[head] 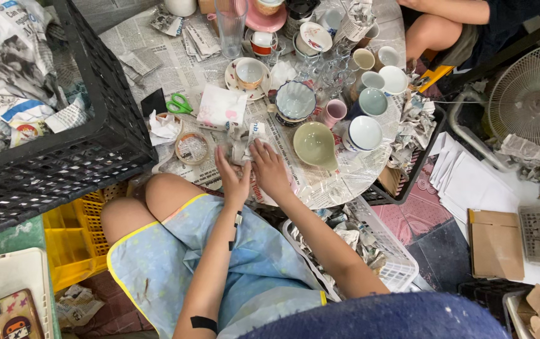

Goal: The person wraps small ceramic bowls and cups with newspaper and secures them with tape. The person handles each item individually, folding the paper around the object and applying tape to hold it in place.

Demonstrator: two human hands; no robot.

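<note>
— Looking at the bundle of newspaper (pixel 245 143), which way does it lie?

— It sits on the round surface (pixel 339 182) near the person's knees, just beyond the fingertips. It's crumpled, so I can't make out a clear long axis; if anything it rises slightly away from the person, toward the far side.

— What's crowding it?

— Plenty. Just left is a roll of tape (pixel 192 148) and a wad of white paper (pixel 163 127); green scissors (pixel 179 104) lie a bit farther off. A pink-and-white paper pad (pixel 221 107) lies just beyond the bundle. To the right an olive-green bowl (pixel 314 145) lies tilted, near the right hand, and past it a white cup (pixel 365 133), a pink cup (pixel 334 112) and a dark patterned bowl (pixel 295 100). A tall clear glass (pixel 232 25) stands at the far edge. A big black crate (pixel 63 144) stuffed with newspaper closes off the left side.

— And the hands?

— The left hand (pixel 234 177) lies flat, fingers loosely together, tips touching the near edge of the bundle. The right hand (pixel 270 169) is beside it, fingers spread a little, pressing on the paper at the bundle's right side. Neither is closed around anything that I can see.

— Anyone else?

— Another person's bare knee (pixel 430 34) shows at the far right, beside a white fan (pixel 534 94).
</note>
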